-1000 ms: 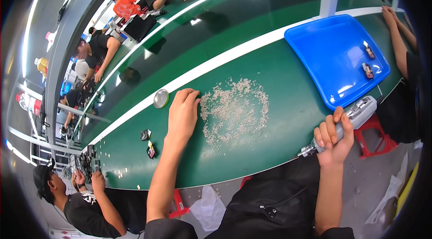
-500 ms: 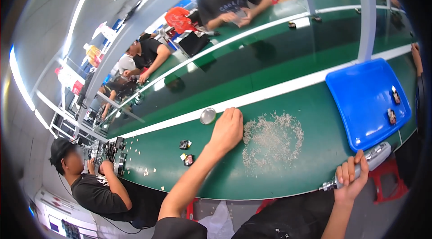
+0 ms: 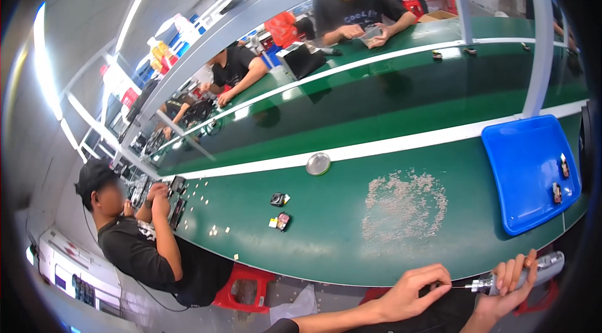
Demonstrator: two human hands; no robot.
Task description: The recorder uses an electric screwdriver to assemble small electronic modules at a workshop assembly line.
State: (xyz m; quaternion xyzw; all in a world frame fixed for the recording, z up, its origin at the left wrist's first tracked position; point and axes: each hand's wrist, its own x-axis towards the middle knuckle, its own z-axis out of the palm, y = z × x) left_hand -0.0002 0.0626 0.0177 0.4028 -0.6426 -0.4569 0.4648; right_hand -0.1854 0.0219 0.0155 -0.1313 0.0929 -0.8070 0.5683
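My right hand point(image 3: 513, 280) is wrapped round a grey electric screwdriver point(image 3: 547, 265) at the lower right, near the table's front edge. Its thin bit points left. At the bit's tip my left hand point(image 3: 421, 290) has thumb and fingers pinched together; what they hold, if anything, is too small to make out. Beyond both hands, many tiny silvery pieces point(image 3: 404, 207), too small to name surely, lie spread on the green table point(image 3: 332, 251). A round shallow metal dish point(image 3: 318, 163) sits by the white rail.
A blue tray point(image 3: 514, 223) with two small dark parts stands at the right. Two small black parts point(image 3: 281, 221) with yellow bits lie left of the spread. A co-worker point(image 3: 135, 232) sits at the left end. A grey post point(image 3: 540, 51) rises behind the tray.
My left hand has left the spread of tiny pieces and come down right to the screwdriver's bit. My right hand still holds the screwdriver. The view has shifted.
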